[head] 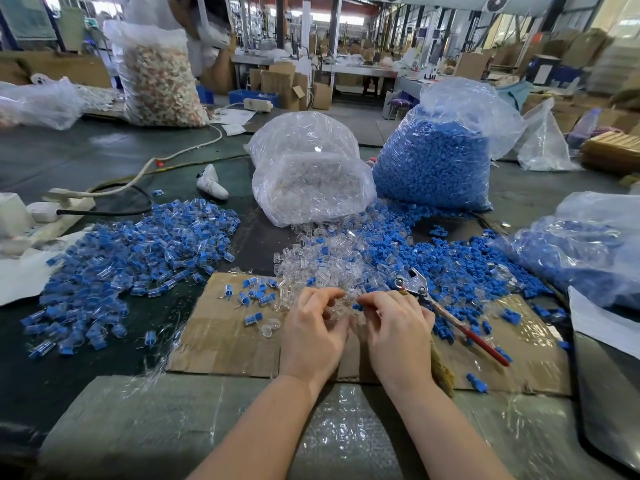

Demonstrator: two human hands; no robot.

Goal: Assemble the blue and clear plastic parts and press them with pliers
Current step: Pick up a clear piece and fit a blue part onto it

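Two hands meet over the near edge of the loose heap of small clear plastic shells [322, 268], on the flat sheet of brown cardboard [225, 337] that serves as your work mat. Your left hand [313, 336] has its fingers curled inward, fingertips bunched at the clear pieces; it seems to be pinching one, though the piece itself is too small and transparent to make out. Your right hand [398, 332] is curled the same way, thumb and forefinger closed toward the left hand, with a speck of blue at the tips that may be a cap; I cannot tell for sure. The red-handled metal pliers [446, 311] lie just beside and partly under your right hand, jaws pointing away from you into the scatter of loose blue plastic caps [460, 268].

To do this joining step well, in my judgement, line the blue piece squarely with the mouth of the clear shell before pushing, and seat it fully by finger so it cannot tilt under the pliers. Keep the pair low over the cardboard, so a dropped piece stays findable and does not vanish into the clear heap. Once pressed, it belongs with the wide pile of finished blue-and-clear assemblies [138, 258] to your left, well apart from the raw stock.
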